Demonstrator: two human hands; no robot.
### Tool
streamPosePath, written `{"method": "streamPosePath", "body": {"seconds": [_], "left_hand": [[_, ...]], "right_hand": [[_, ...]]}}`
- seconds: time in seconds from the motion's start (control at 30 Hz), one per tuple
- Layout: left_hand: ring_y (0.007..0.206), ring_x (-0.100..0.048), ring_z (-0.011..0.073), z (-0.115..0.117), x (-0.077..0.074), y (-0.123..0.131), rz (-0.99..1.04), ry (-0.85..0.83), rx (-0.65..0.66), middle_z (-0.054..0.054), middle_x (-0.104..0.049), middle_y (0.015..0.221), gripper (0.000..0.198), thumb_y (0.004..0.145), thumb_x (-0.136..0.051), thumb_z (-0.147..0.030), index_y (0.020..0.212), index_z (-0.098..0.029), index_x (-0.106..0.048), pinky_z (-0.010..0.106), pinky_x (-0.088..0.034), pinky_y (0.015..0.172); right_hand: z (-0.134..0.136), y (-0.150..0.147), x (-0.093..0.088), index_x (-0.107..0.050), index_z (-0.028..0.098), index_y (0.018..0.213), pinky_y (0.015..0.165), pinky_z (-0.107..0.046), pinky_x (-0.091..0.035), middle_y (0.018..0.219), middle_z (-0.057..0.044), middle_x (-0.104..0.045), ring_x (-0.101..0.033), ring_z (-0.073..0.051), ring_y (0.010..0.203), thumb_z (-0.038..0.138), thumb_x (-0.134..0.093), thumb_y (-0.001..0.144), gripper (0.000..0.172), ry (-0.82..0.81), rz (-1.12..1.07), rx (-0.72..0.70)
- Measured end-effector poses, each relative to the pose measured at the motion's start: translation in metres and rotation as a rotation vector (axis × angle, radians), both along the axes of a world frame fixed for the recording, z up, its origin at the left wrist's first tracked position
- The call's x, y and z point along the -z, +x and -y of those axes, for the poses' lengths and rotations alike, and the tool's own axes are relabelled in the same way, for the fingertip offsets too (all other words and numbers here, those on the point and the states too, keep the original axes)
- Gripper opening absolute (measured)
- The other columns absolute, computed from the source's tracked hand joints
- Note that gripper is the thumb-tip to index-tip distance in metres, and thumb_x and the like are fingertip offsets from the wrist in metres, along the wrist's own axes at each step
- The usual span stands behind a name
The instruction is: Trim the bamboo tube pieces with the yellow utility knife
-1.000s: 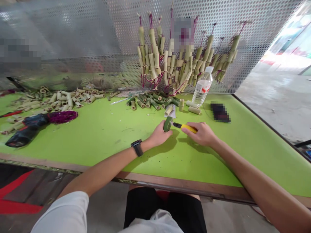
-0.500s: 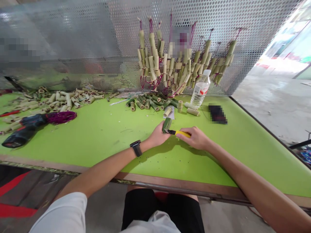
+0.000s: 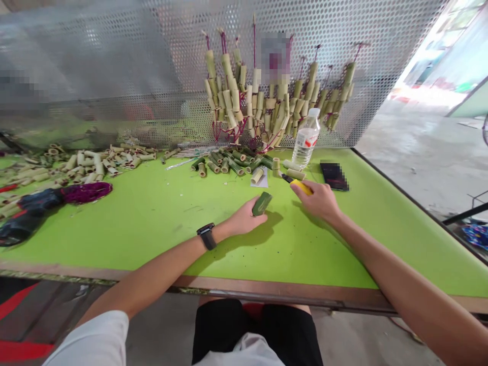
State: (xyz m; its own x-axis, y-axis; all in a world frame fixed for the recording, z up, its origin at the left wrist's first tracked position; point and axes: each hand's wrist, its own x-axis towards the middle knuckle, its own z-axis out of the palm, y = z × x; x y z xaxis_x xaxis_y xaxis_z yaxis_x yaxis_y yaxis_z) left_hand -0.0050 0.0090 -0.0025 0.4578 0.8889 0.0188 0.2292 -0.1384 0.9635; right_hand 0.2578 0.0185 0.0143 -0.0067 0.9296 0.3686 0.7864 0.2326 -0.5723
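The view comes from a camera on the person's head, facing forward and down over the table (image 3: 133, 223). It looks from above the shorts (image 3: 217, 330), seen at bottom centre, with the white sleeve (image 3: 91, 340) at lower left. The arms (image 3: 381, 259) run in from the lower corners, so the left hand (image 3: 244, 218) falls near the frame's middle and the right hand (image 3: 320, 200) right of it. The wide field takes in the panel (image 3: 183, 56) across the top, farther off, and floor (image 3: 400, 147) at upper right.

One knife (image 3: 301, 186), one bottle (image 3: 305, 141), one wristwatch (image 3: 207, 237)
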Motion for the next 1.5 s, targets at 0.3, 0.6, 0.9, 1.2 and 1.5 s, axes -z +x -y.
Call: {"method": "streamPosePath", "body": {"seconds": [0.3,0.6,0.9,1.2,1.5], "left_hand": [[0.045,-0.036,0.0073,-0.009,0.009,0.005,0.184,-0.188,-0.069,-0.013,-0.044,0.058,0.044,0.085,-0.088,-0.037,0.106,-0.023,-0.052,0.027,-0.024,0.051],[0.058,-0.043,0.0085,-0.008,0.01,0.005,0.128,-0.087,-0.11,-0.011,-0.05,0.069,0.042,0.081,-0.085,-0.023,0.111,-0.02,-0.056,0.027,-0.036,0.061],[0.055,-0.042,0.0103,-0.004,0.0,0.004,0.081,-0.117,-0.083,-0.009,-0.049,0.067,0.028,0.089,-0.073,-0.015,0.111,-0.02,-0.057,0.028,-0.035,0.059],[0.052,-0.047,0.0098,0.009,0.005,0.014,0.064,-0.139,-0.03,-0.009,-0.052,0.068,0.033,0.091,-0.077,-0.024,0.117,-0.021,-0.058,0.025,-0.037,0.053],[0.046,-0.04,0.0077,-0.003,0.006,0.014,0.216,-0.2,-0.176,-0.012,-0.047,0.058,0.029,0.089,-0.077,-0.016,0.102,-0.022,-0.052,0.024,-0.028,0.051]], "right_hand": [[0.022,-0.026,-0.005,-0.072,0.021,0.086,0.057,-0.031,-0.032,0.06,-0.001,-0.059,-0.046,-0.015,0.053,0.074,-0.051,0.101,0.059,-0.191,0.099,-0.363],[0.018,-0.024,0.0,-0.063,0.022,0.076,0.057,-0.031,-0.031,0.059,0.0,-0.055,-0.044,-0.013,0.051,0.076,-0.047,0.102,0.063,-0.259,0.122,-0.491],[0.017,-0.025,0.007,-0.075,0.021,0.081,0.055,-0.031,-0.031,0.057,-0.002,-0.059,-0.046,-0.015,0.05,0.079,-0.048,0.101,0.067,-0.171,0.148,-0.356],[0.0,0.003,-0.001,-0.074,0.019,0.081,0.055,-0.032,-0.032,0.062,-0.005,-0.062,-0.048,-0.017,0.054,0.088,-0.045,0.099,0.077,0.029,0.009,-0.019],[0.019,-0.024,-0.001,-0.064,0.021,0.073,0.055,-0.031,-0.029,0.058,0.0,-0.053,-0.042,-0.013,0.052,0.076,-0.048,0.104,0.065,-0.224,0.089,-0.44]]}}
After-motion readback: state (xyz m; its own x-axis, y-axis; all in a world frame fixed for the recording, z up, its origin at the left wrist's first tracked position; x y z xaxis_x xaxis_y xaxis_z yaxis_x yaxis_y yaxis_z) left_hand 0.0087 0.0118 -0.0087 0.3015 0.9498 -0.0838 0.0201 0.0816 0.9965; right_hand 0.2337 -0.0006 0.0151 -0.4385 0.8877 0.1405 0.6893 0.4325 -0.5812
